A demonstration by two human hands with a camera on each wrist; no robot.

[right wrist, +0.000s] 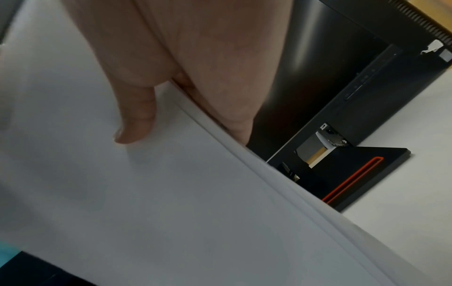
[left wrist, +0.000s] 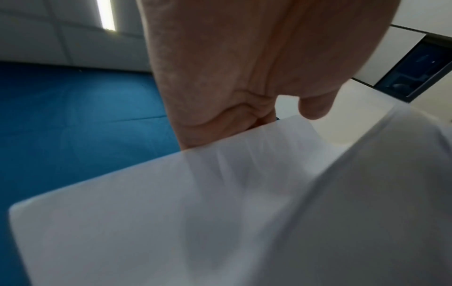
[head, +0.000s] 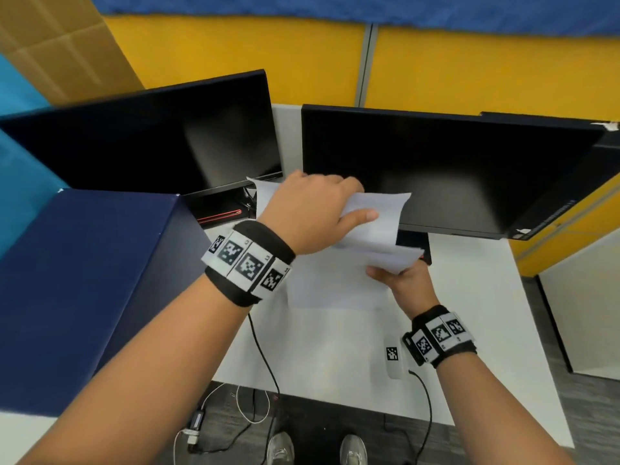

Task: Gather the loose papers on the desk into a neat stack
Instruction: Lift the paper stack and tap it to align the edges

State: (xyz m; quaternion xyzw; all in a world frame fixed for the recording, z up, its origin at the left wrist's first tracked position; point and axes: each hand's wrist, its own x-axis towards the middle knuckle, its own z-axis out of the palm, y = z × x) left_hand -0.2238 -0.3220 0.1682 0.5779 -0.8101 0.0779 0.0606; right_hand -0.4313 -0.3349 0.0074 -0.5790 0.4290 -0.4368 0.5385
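A loose bundle of white papers [head: 375, 226] is held above the white desk [head: 469, 313], in front of the monitors. My left hand [head: 335, 203] grips its upper part from above, thumb laid across the top sheet and fingers curled behind. My right hand [head: 399, 280] pinches the lower right corner. In the left wrist view the papers [left wrist: 171, 212] bend below my left hand [left wrist: 220, 77], whose fingers are hidden behind the sheet. The right wrist view shows my right hand [right wrist: 195, 58] with its thumb pressed on the stack [right wrist: 146, 193], whose edges are slightly fanned.
Two black monitors [head: 436, 169] stand close behind the papers, each on a dark base with a red stripe [right wrist: 352, 178]. A navy box [head: 84, 280] fills the left. A small white tagged device [head: 392, 359] and cables lie near the desk's front edge.
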